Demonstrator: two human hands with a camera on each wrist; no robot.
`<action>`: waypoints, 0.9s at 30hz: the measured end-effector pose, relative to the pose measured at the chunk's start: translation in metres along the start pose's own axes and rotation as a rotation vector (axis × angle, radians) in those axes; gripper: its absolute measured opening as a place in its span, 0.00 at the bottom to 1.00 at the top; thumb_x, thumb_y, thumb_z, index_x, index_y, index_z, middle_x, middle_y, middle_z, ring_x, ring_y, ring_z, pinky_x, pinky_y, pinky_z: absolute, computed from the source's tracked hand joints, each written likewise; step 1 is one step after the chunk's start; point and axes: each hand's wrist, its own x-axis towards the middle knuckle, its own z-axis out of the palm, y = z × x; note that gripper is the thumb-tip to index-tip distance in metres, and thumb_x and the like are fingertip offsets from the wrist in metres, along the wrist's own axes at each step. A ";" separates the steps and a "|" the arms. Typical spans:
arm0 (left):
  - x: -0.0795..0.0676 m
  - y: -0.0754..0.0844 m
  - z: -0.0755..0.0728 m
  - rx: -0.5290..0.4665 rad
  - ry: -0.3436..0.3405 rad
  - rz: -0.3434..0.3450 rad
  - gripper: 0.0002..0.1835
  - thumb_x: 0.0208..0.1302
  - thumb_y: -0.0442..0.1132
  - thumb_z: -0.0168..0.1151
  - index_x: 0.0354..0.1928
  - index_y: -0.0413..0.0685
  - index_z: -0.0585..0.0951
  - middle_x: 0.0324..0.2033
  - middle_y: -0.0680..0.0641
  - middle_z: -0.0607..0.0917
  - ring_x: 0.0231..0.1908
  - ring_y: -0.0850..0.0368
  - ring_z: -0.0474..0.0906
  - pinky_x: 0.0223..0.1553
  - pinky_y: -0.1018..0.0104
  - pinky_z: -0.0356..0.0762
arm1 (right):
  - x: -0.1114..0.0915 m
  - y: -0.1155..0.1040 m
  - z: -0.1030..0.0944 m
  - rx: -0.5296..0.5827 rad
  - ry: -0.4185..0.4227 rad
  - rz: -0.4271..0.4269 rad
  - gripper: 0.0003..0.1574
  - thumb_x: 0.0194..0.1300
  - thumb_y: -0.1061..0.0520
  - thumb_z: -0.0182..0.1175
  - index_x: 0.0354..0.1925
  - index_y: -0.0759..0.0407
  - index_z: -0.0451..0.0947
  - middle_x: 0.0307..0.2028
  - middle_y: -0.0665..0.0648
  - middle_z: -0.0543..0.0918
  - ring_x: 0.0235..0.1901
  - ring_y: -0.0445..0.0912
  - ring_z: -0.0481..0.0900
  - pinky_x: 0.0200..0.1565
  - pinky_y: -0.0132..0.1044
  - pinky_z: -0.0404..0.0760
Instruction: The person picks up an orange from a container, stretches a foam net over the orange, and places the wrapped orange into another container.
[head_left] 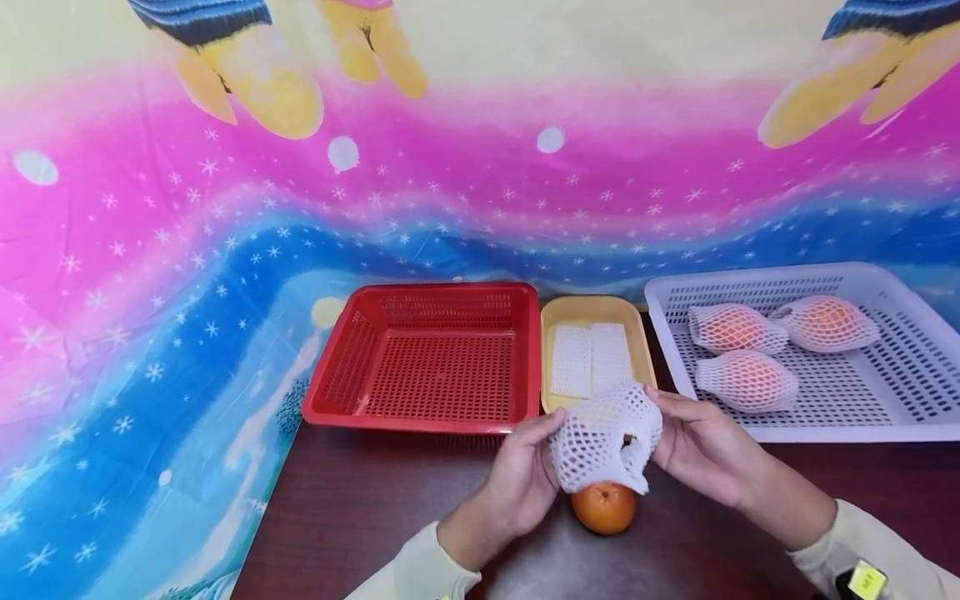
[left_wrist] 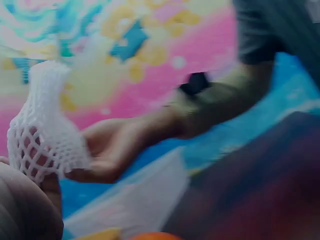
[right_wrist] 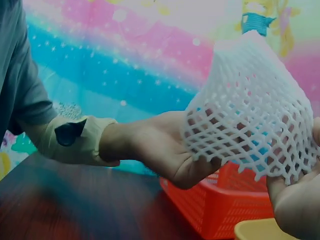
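Note:
A white foam fruit net (head_left: 600, 437) is stretched between both hands above the table. Its left side is gripped by the left hand (head_left: 521, 475), with the thumb at the net's edge. On the opposite side the right hand (head_left: 708, 450) pinches it, thumb near the top. Some fingers are hidden behind or inside the mesh. In the right wrist view the net (right_wrist: 250, 110) widens downward to an open, ragged lower rim. An orange (head_left: 603, 508) rests on the table just below the net, its upper part covered from view. Neither hand touches the orange.
Behind the hands stands a yellow tray (head_left: 647, 350) with flat white foam nets (head_left: 572, 360). A red basket (head_left: 420, 427) is at the left. The pale basket (head_left: 847, 429) on the right holds 3 netted fruits (head_left: 750, 382). A patterned cloth (head_left: 480, 167) hangs behind.

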 end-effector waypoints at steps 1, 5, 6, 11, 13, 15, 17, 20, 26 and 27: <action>-0.002 -0.005 0.000 0.011 0.016 -0.005 0.14 0.79 0.43 0.47 0.49 0.47 0.82 0.36 0.57 0.90 0.39 0.68 0.87 0.44 0.74 0.84 | -0.001 0.000 0.001 -0.037 0.031 0.005 0.31 0.85 0.59 0.27 0.60 0.64 0.77 0.55 0.56 0.85 0.55 0.43 0.83 0.60 0.34 0.80; -0.009 -0.022 -0.004 0.080 0.133 0.008 0.17 0.77 0.45 0.51 0.55 0.40 0.79 0.42 0.53 0.89 0.44 0.65 0.85 0.48 0.73 0.83 | -0.011 0.008 0.003 -0.224 0.183 0.074 0.28 0.85 0.57 0.32 0.57 0.59 0.80 0.51 0.52 0.88 0.50 0.40 0.85 0.55 0.32 0.83; -0.011 -0.024 -0.005 0.105 0.165 0.011 0.18 0.77 0.45 0.51 0.55 0.39 0.80 0.42 0.53 0.89 0.44 0.65 0.85 0.48 0.72 0.83 | -0.014 0.011 0.002 -0.263 0.221 0.099 0.27 0.85 0.57 0.33 0.57 0.58 0.81 0.51 0.51 0.87 0.50 0.40 0.85 0.54 0.32 0.84; -0.012 -0.043 -0.009 0.241 0.290 0.005 0.18 0.76 0.48 0.52 0.51 0.41 0.82 0.41 0.51 0.88 0.42 0.61 0.84 0.44 0.68 0.81 | -0.028 0.030 -0.007 -0.423 0.394 0.180 0.21 0.84 0.54 0.41 0.57 0.54 0.80 0.52 0.49 0.86 0.50 0.38 0.84 0.53 0.34 0.85; -0.011 -0.052 -0.009 0.293 0.340 0.013 0.18 0.76 0.49 0.52 0.50 0.41 0.82 0.40 0.51 0.87 0.43 0.61 0.82 0.47 0.67 0.79 | -0.032 0.038 -0.013 -0.484 0.465 0.188 0.18 0.83 0.52 0.44 0.56 0.52 0.80 0.50 0.47 0.86 0.49 0.36 0.83 0.51 0.32 0.85; -0.009 -0.060 -0.008 0.342 0.401 0.031 0.18 0.76 0.48 0.52 0.49 0.42 0.83 0.40 0.51 0.86 0.44 0.61 0.80 0.51 0.66 0.76 | -0.033 0.045 -0.018 -0.529 0.522 0.189 0.16 0.83 0.51 0.46 0.54 0.51 0.79 0.48 0.46 0.86 0.47 0.36 0.83 0.49 0.33 0.85; -0.007 -0.066 -0.008 0.386 0.461 0.057 0.17 0.76 0.48 0.53 0.47 0.42 0.83 0.40 0.50 0.85 0.44 0.61 0.78 0.52 0.66 0.73 | -0.033 0.050 -0.023 -0.575 0.576 0.192 0.15 0.82 0.49 0.48 0.52 0.50 0.79 0.45 0.45 0.85 0.45 0.36 0.83 0.47 0.33 0.86; -0.002 -0.074 -0.008 0.427 0.517 0.104 0.16 0.75 0.47 0.54 0.45 0.42 0.84 0.39 0.50 0.85 0.43 0.60 0.77 0.51 0.65 0.74 | -0.033 0.056 -0.029 -0.633 0.643 0.192 0.13 0.81 0.47 0.50 0.48 0.49 0.79 0.43 0.45 0.85 0.43 0.37 0.83 0.45 0.35 0.86; 0.000 -0.081 -0.012 0.485 0.561 0.163 0.15 0.75 0.44 0.56 0.45 0.41 0.85 0.41 0.49 0.85 0.43 0.61 0.76 0.50 0.65 0.74 | -0.024 0.066 -0.036 -0.739 0.808 0.181 0.11 0.76 0.46 0.56 0.40 0.50 0.80 0.35 0.45 0.83 0.36 0.40 0.82 0.41 0.38 0.85; 0.000 -0.082 -0.013 0.494 0.566 0.166 0.14 0.74 0.44 0.56 0.45 0.41 0.85 0.41 0.48 0.85 0.43 0.61 0.76 0.50 0.65 0.73 | -0.022 0.068 -0.036 -0.759 0.839 0.172 0.12 0.75 0.46 0.57 0.39 0.51 0.79 0.34 0.45 0.83 0.35 0.40 0.82 0.39 0.38 0.85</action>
